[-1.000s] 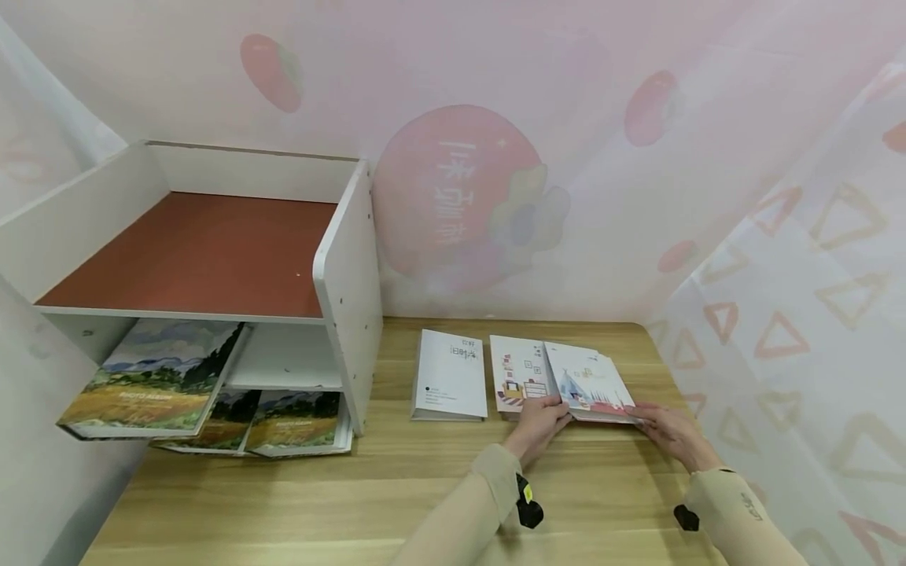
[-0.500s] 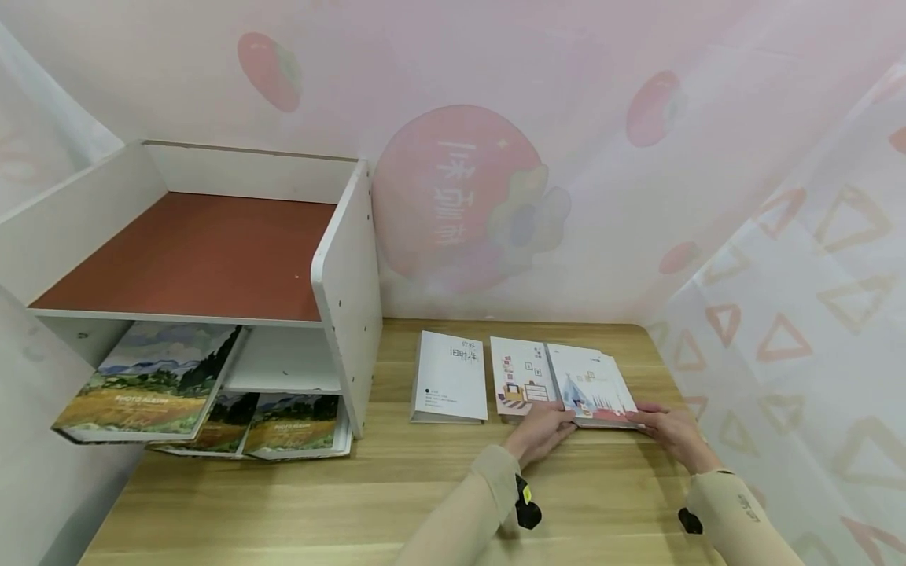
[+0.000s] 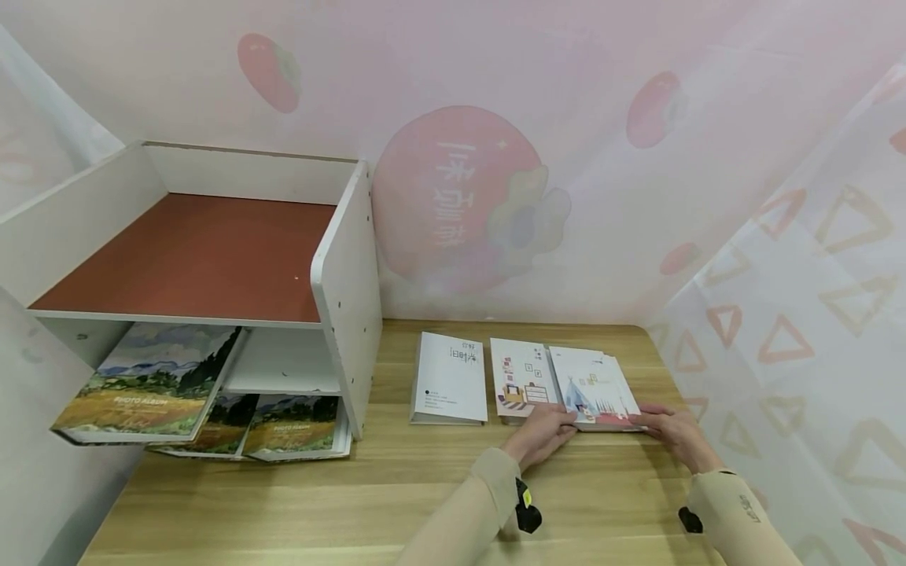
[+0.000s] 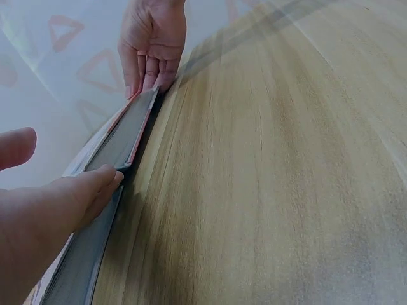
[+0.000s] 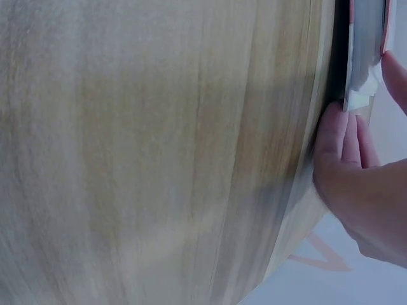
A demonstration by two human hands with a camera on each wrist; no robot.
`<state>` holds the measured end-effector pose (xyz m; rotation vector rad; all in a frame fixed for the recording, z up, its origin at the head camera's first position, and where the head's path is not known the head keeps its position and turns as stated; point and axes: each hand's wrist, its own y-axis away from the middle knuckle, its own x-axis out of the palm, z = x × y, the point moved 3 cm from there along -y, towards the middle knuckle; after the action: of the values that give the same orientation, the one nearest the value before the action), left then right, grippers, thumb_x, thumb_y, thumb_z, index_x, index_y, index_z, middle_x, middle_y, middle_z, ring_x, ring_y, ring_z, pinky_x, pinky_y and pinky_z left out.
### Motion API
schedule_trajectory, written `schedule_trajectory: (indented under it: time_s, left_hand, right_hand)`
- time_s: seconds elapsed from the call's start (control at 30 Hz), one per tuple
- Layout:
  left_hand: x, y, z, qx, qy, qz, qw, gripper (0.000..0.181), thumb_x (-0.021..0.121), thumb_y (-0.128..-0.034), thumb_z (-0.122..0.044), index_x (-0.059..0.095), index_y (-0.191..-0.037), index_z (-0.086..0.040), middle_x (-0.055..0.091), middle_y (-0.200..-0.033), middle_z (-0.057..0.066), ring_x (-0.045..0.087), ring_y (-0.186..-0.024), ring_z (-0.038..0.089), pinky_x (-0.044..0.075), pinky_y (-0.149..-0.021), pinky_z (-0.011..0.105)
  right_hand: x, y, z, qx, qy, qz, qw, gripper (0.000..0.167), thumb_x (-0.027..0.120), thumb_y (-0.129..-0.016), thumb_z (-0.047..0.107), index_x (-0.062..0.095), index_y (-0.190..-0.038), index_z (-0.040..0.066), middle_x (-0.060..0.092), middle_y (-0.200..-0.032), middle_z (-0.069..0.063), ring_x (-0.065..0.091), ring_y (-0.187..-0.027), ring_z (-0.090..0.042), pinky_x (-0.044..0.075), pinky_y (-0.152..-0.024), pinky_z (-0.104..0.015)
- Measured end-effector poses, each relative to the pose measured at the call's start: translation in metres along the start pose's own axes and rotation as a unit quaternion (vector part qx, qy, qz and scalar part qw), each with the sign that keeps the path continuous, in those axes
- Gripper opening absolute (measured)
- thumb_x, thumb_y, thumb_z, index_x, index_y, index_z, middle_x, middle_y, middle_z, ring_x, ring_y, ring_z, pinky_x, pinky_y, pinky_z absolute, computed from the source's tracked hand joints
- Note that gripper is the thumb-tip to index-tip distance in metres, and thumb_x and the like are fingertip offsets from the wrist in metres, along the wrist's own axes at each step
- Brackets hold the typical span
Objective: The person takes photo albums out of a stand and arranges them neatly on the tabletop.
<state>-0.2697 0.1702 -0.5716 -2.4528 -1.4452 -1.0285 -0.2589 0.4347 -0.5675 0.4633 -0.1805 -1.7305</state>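
Observation:
An album with a blue tent on its white cover [image 3: 593,387] lies at the right of a row on the table. My right hand [image 3: 678,437] pinches its near right corner, the thumb on the cover and the fingers at the lower board in the right wrist view. My left hand [image 3: 541,434] touches the near edges where this album meets the one with a furniture drawing [image 3: 522,376]. In the left wrist view the left fingers [image 4: 95,190] are straight and the thumb stands apart. A plain white album with black lettering [image 3: 451,376] lies further left.
A white shelf unit [image 3: 347,299] with a reddish-brown top board stands at the left. Landscape-covered photo albums [image 3: 152,385] jut out from its compartments. A patterned cloth [image 3: 602,196] hangs behind the wooden table [image 3: 396,479] and along its right side.
The tent album's left edge, raised against its neighbour before, has come down, so it lies flatter beside the furniture-drawing album. Both hands have stayed nearly in place.

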Motion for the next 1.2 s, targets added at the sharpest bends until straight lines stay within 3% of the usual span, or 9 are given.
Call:
schedule_trajectory:
  time_s: [0.13,0.37,0.43,0.5,0.6,0.73,0.9,1.03,1.2]
  left_hand:
    - [-0.001,0.001,-0.001,0.001,-0.002,-0.001,1.0000,0.027,0.049,-0.1013,0.001,0.045,-0.076,-0.006,0.048,-0.089,0.007,0.038,-0.075,0.015,0.042,-0.095,0.042]
    - [0.002,0.007,-0.006,-0.008,-0.042,-0.004,0.9991,0.018,0.053,-0.0992,0.000,0.047,-0.082,-0.001,0.050,-0.097,0.013,0.049,-0.091,0.021,0.041,-0.106,0.049]
    - [0.003,0.009,-0.009,-0.005,-0.051,-0.009,0.9986,0.012,0.053,-0.0991,-0.001,0.053,-0.096,0.011,0.052,-0.109,0.019,0.053,-0.103,0.028,0.039,-0.107,0.050]
    - [0.004,0.010,-0.010,-0.005,-0.050,-0.010,0.9987,0.028,0.053,-0.0992,-0.002,0.050,-0.114,0.021,0.049,-0.124,0.028,0.050,-0.118,0.037,0.036,-0.109,0.051]
    - [0.004,0.010,-0.010,-0.004,-0.027,-0.006,0.9996,0.056,0.051,-0.1006,-0.004,0.025,-0.142,0.023,0.028,-0.145,0.039,0.026,-0.137,0.050,0.028,-0.112,0.053]
    - [0.004,0.010,-0.009,0.000,-0.015,0.007,0.9999,0.063,0.049,-0.1018,-0.008,0.014,-0.145,0.021,0.017,-0.151,0.039,0.017,-0.139,0.051,0.023,-0.114,0.054]
    - [0.005,0.015,-0.011,0.003,-0.033,0.022,0.9992,0.066,0.049,-0.1022,-0.014,0.013,-0.148,0.018,0.017,-0.153,0.036,0.016,-0.141,0.050,0.021,-0.115,0.054]
    - [0.010,0.023,-0.017,0.010,-0.056,0.034,0.9978,0.067,0.051,-0.1017,-0.018,0.016,-0.149,0.015,0.019,-0.154,0.032,0.016,-0.141,0.048,0.020,-0.115,0.054]
    - [0.014,0.035,-0.026,0.025,-0.068,0.040,0.9966,0.065,0.050,-0.1025,-0.021,0.020,-0.151,0.011,0.021,-0.155,0.028,0.018,-0.142,0.045,0.022,-0.115,0.053]
  right_hand:
    - [-0.002,0.002,0.000,0.001,0.035,-0.010,0.9993,0.068,0.083,-0.081,0.013,0.048,-0.132,-0.015,0.065,-0.098,0.003,0.063,-0.080,-0.007,0.057,-0.076,-0.026]
    - [-0.004,0.006,0.001,-0.016,0.021,-0.001,0.9997,0.067,0.077,-0.089,0.014,0.042,-0.135,-0.018,0.065,-0.095,0.005,0.065,-0.084,-0.009,0.057,-0.079,-0.027]
    - [-0.004,0.007,0.000,-0.020,0.007,0.006,0.9998,0.064,0.074,-0.090,0.011,0.040,-0.136,-0.020,0.066,-0.096,0.004,0.065,-0.085,-0.008,0.057,-0.081,-0.027]
    - [-0.004,0.008,0.000,-0.022,-0.008,0.011,0.9997,0.062,0.071,-0.092,0.008,0.039,-0.135,-0.021,0.067,-0.097,0.001,0.066,-0.086,-0.009,0.057,-0.082,-0.027]
    - [-0.002,0.010,-0.001,-0.025,-0.031,0.020,0.9990,0.059,0.067,-0.094,0.004,0.036,-0.136,-0.023,0.068,-0.100,-0.004,0.066,-0.088,-0.009,0.056,-0.085,-0.028]
    - [0.001,0.010,-0.004,-0.035,-0.043,0.026,0.9981,0.058,0.063,-0.096,0.002,0.031,-0.137,-0.026,0.065,-0.110,-0.012,0.066,-0.092,-0.010,0.054,-0.090,-0.031]
    - [0.003,0.013,-0.003,-0.050,-0.067,0.029,0.9961,0.045,0.057,-0.099,0.000,0.040,-0.131,-0.026,0.067,-0.108,-0.013,0.067,-0.094,-0.011,0.053,-0.091,-0.032]
    - [0.002,0.020,0.000,-0.062,-0.084,0.026,0.9942,0.034,0.052,-0.101,-0.001,0.049,-0.127,-0.023,0.069,-0.102,-0.008,0.067,-0.094,-0.013,0.054,-0.091,-0.033]
    - [0.004,0.034,0.006,-0.042,-0.090,-0.010,0.9950,0.049,0.053,-0.103,0.010,0.037,-0.139,-0.019,0.066,-0.093,0.007,0.064,-0.090,-0.005,0.050,-0.096,-0.031]
